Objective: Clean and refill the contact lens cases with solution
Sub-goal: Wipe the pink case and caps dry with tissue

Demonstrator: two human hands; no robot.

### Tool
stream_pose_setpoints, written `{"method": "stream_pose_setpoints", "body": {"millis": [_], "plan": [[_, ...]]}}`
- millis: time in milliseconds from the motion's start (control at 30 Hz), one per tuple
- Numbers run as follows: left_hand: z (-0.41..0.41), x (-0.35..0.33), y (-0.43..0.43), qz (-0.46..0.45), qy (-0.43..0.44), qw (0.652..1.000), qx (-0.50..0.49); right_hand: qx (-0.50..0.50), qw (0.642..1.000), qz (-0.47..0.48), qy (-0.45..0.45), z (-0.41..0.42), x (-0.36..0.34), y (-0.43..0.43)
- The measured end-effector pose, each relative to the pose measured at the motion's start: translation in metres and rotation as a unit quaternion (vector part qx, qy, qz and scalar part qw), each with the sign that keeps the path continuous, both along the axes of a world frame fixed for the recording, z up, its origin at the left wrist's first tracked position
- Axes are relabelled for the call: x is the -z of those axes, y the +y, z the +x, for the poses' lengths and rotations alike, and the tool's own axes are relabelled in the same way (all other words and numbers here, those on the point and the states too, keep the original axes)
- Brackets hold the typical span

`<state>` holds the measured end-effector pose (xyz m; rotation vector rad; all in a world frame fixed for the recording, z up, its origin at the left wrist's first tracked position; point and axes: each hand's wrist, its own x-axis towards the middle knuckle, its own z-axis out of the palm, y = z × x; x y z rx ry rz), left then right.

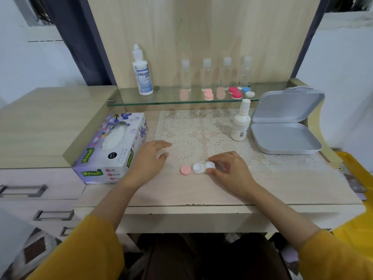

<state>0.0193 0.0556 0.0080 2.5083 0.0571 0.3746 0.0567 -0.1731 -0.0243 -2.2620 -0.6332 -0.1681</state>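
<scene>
We judge the job to be at its very start. One white lens case (201, 167) lies on the desk (201, 193). The right hand (230, 171) pinches its right-hand well between thumb and curled fingers. Whether that well is capped or bare we cannot tell. The well farther from this hand is uncovered, and its pink cap (185, 170) lies loose on the desk just beyond it, towards the left hand (149, 158). That hand holds nothing, its fingers stretched out and relaxed low over the desk.

The rest looks undone. The capped cases (235, 93) sit well beyond both hands on the glass shelf (165, 99), so we take them as waiting their turn. The tall solution bottle (142, 72) stands up there too. A small white bottle (241, 122) is nearer, just beyond the right hand (both with tops on). The tissue box (109, 146) is just outside the left hand.

The desk is pale wood-grain with a lace mat (197, 128) beyond the hands. An open grey tin (286, 122) sits past the right hand, and four clear bottles (206, 75) line the shelf against a wooden back panel. Drawers (24, 190) lie off to the left.
</scene>
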Motion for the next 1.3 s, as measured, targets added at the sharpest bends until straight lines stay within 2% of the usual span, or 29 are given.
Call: {"method": "stream_pose_setpoints", "body": {"millis": [133, 267, 400, 567, 900, 1100, 1200, 1300], "plan": [[-0.002, -0.041, 0.024, -0.034, -0.058, 0.996, -0.064, -0.003, 1.0, 0.001, -0.011, -0.001, -0.001, -0.001], [0.002, -0.064, 0.068, 0.025, -0.001, 0.991, -0.134, -0.006, 1.0, -0.005, -0.02, 0.0, 0.0, -0.001], [0.004, -0.055, 0.095, 0.062, 0.045, 0.982, -0.173, -0.004, 1.0, -0.005, -0.022, 0.001, 0.0, -0.001], [0.005, -0.046, 0.101, 0.086, 0.062, 0.98, -0.166, -0.001, 1.0, -0.009, -0.025, 0.001, 0.0, -0.001], [0.004, -0.038, 0.103, 0.051, -0.038, 0.978, -0.198, 0.002, 1.0, -0.003, -0.016, 0.004, 0.005, -0.002], [0.005, -0.052, 0.096, 0.033, -0.142, 0.972, -0.183, -0.001, 1.0, 0.007, -0.013, 0.004, 0.006, -0.002], [0.008, -0.062, 0.085, 0.003, -0.131, 0.98, -0.148, -0.005, 1.0, 0.003, -0.016, 0.003, 0.005, -0.002], [0.008, -0.059, 0.077, 0.021, -0.113, 0.988, -0.104, -0.009, 1.0, 0.003, -0.018, 0.002, 0.004, -0.003]]}}
